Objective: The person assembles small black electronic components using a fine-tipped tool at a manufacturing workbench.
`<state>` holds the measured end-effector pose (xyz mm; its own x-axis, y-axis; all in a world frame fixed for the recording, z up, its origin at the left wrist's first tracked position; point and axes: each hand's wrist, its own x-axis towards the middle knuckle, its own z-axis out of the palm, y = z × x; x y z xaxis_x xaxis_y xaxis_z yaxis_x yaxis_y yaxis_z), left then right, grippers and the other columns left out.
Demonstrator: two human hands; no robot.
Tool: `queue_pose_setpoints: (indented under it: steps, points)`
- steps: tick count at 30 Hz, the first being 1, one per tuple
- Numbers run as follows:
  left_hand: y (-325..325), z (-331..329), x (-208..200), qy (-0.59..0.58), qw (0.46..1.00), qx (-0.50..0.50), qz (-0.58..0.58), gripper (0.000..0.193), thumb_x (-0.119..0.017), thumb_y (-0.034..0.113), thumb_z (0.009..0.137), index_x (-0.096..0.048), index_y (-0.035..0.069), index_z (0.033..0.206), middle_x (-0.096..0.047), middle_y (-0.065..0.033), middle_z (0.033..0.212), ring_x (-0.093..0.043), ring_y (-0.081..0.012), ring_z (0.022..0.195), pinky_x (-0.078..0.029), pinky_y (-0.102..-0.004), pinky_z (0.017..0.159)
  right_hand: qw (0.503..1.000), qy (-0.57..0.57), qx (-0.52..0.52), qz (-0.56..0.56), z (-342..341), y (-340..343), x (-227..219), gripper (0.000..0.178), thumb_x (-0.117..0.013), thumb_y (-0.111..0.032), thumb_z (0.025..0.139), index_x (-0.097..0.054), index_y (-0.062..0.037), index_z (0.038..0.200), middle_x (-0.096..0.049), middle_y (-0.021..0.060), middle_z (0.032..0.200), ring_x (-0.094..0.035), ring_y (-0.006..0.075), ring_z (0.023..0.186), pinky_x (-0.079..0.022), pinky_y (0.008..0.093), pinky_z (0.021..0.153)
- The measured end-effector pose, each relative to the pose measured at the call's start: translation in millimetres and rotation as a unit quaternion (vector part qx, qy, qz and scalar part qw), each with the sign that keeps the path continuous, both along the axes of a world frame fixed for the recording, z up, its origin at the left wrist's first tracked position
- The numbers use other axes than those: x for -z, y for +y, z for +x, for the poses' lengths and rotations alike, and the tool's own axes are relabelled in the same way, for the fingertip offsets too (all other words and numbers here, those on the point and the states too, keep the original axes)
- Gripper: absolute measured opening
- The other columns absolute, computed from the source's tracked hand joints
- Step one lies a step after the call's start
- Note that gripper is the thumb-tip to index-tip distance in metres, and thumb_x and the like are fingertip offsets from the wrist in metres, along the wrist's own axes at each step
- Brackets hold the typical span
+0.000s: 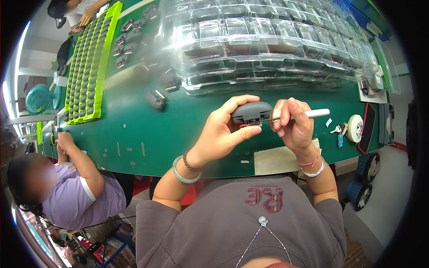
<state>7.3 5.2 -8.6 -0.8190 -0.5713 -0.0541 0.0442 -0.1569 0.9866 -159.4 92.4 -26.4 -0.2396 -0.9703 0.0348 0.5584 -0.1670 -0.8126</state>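
My left hand (222,129) grips a dark grey rounded device housing (252,111) between thumb and fingers. Its underside is uncovered, showing dark inner parts and something red along the lower edge. In my right hand (292,127) is a pen-like tool with a white handle (317,113), pinched by thumb and fingers. The tool's thin metal tip points left and reaches the housing's opening; whether it touches the parts inside I cannot tell. Both hands are above the green table (187,117).
Stacked clear plastic trays (268,49) fill the table's far side. A similar grey device (156,99) lies left of them, several more beyond. A lime-green tray (96,62) holds rows of grey pieces. A round white object (355,128) and keys lie right. Two other people sit left.
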Motion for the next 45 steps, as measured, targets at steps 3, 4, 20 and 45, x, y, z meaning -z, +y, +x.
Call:
queue_pose_setpoints:
  steps: [3,4,20,45]
  points:
    - [0.6,-0.4,-0.9,-0.001,1.0,0.002,0.008,0.047,-0.066,0.009,0.077,-0.045,0.001,0.117,-0.055,-0.0063,0.095,-0.054,-0.0088,0.08,-0.048,-0.0224,0.07,0.999,-0.044,-0.009,0.017,-0.7,-0.6,1.6,0.042,-0.039,-0.024,0.092,-0.049,-0.001,0.058,-0.053,0.0129,0.059,-0.043,0.0131,0.042,-0.037,0.0232,0.042]
    - [0.5,-0.6,-0.8,0.0,1.0,0.0,0.004,0.047,-0.066,0.009,0.077,-0.045,0.001,0.117,-0.055,-0.006,0.094,-0.054,-0.0085,0.079,-0.048,-0.0222,0.069,0.998,-0.048,-0.012,0.024,-0.5,-1.1,1.2,0.042,-0.038,-0.024,0.092,-0.049,-0.0015,0.058,-0.053,0.0128,0.059,-0.043,0.013,0.041,-0.038,0.0234,0.042]
    - [-0.4,-0.7,0.5,0.003,1.0,-0.024,0.006,0.047,-0.066,0.009,0.077,-0.044,-0.001,0.117,-0.056,-0.0067,0.093,-0.054,-0.0083,0.075,-0.048,-0.0213,0.063,0.976,-0.182,-0.073,0.096,0.1,-8.4,5.5,0.042,-0.036,-0.027,0.093,-0.051,-0.0029,0.062,-0.053,0.0097,0.06,-0.044,0.0135,0.043,-0.037,0.0254,0.044]
    - [0.4,-4.0,4.4,-0.024,0.999,-0.026,0.004,0.048,-0.065,0.002,0.075,-0.044,-0.001,0.117,-0.057,-0.0069,0.096,-0.055,-0.008,0.076,-0.048,-0.0205,0.061,0.99,0.139,0.031,0.0,-1.8,1.5,-8.4,0.046,-0.04,-0.025,0.091,-0.053,0.004,0.058,-0.051,0.011,0.061,-0.047,0.0133,0.05,-0.037,0.0222,0.042]
